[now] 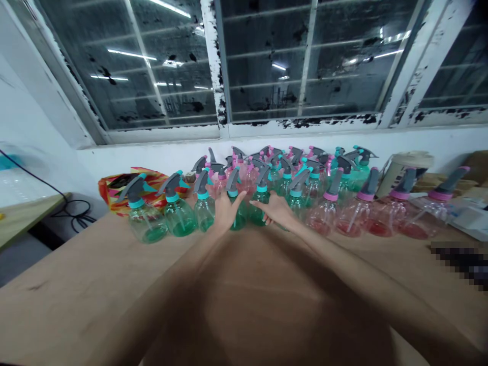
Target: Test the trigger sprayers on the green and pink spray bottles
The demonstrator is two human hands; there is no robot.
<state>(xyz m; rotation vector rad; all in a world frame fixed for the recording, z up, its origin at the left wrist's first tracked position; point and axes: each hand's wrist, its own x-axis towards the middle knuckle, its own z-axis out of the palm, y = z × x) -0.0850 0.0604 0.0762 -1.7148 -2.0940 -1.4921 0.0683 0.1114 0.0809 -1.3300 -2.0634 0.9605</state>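
Green spray bottles and pink bottles (324,216) stand packed in rows along the far edge of a brown bench (114,284), under a window (267,61) with peeling white frames. All carry grey triggers, with teal collars on the green and pink collars on the pink.

We reach both bare arms forward across the bench to the middle of the front row. Our left hand (224,211) lies against the left side of one green bottle (240,217); its fingers (238,199) are spread apart and rest on the bottle without closing round it. Our right hand (277,211) lies just beside, against the right side of the next bottle (256,213); its fingers (256,204) are stretched out, pointing left, not curled. Both bottles stand upright on the bench, side by side between the two hands.

Left of the hands, three more green bottles (179,216) stand in the front row. Behind them sits a red and yellow bag (125,182). A black cable (74,211) hangs at the left bench edge. A pale jug (402,170) stands behind the pink bottles at right.
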